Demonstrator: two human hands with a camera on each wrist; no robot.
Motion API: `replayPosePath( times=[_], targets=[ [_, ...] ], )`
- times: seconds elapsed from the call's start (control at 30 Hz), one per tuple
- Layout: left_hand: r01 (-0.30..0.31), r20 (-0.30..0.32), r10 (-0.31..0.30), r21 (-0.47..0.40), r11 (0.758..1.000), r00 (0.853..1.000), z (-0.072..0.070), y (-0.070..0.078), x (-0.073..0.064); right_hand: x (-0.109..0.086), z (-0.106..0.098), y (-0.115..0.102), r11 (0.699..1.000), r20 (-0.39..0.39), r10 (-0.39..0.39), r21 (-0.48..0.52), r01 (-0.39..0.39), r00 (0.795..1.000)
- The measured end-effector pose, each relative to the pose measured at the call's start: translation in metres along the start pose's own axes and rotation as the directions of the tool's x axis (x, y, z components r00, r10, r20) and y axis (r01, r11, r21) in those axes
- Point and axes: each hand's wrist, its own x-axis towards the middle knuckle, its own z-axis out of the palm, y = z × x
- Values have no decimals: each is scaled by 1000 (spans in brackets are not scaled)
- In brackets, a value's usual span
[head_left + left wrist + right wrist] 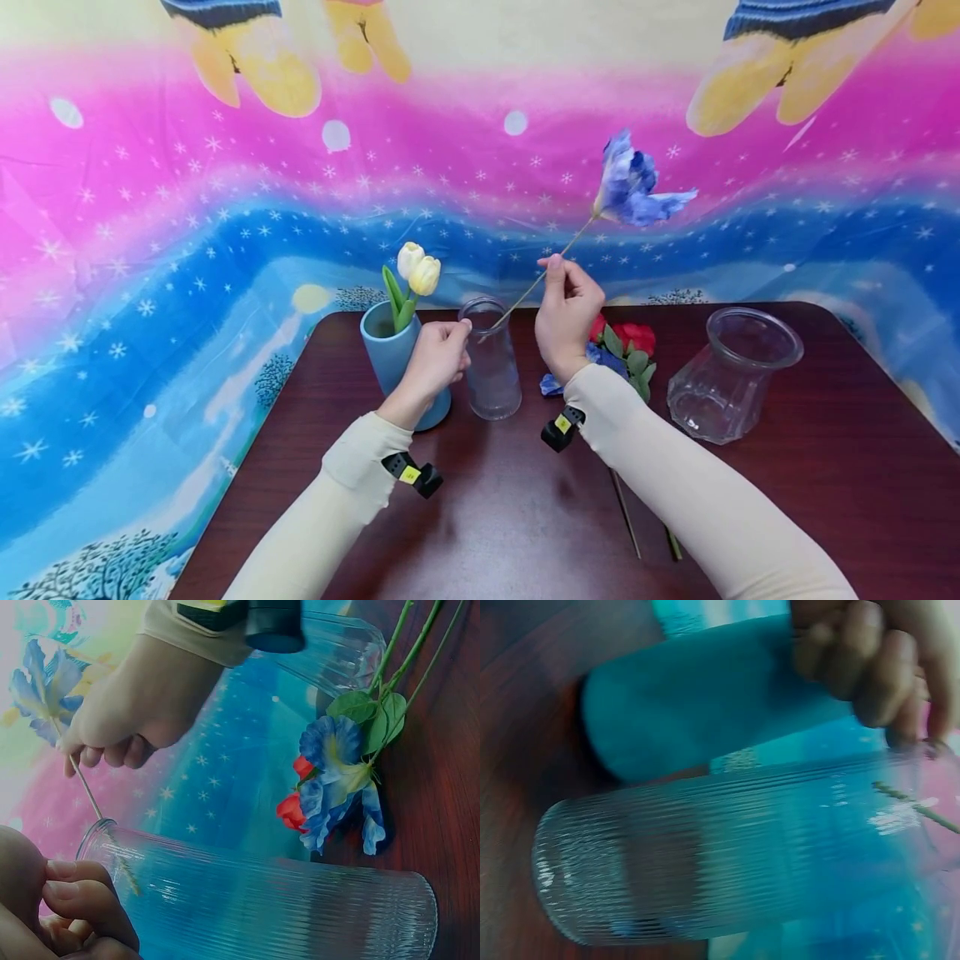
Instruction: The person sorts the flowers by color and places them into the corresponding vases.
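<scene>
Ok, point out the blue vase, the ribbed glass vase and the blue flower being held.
Blue vase (390, 357): head view, on its outer wall below the rim.
Ribbed glass vase (300, 904): left wrist view, on the middle of its ribbed side.
Held blue flower (634, 187): head view, on its petals.

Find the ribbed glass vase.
In the head view, the ribbed glass vase stands on the table right of the blue vase, left hand at its rim.
</scene>
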Motion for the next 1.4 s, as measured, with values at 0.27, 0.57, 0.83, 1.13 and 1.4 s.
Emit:
replayPosePath(
  times=[0.27, 0.57, 0.83, 1.13, 1.4],
  targets=[
    [9, 6, -9, 5, 1000, 1000, 0, 0, 0, -14, -4, 8, 998, 202, -19, -60, 32, 979],
    [-2, 3, 1, 17, 1000, 1000, 0, 0, 0, -7, -12, 9, 980, 400, 62, -197, 20, 914],
    [5, -8, -5, 21, 1000, 1000, -1, -1, 1, -3, -11, 2, 926, 529, 145, -370, 73, 836],
    [8, 5, -8, 5, 1000, 1000, -2, 0, -1, -4, -6, -6, 868, 602, 238, -483, 110, 762],
    [6, 7, -6, 11, 1000, 1000, -1, -1, -1, -3, -7, -9, 845, 615, 285, -523, 111, 735]
  ],
)
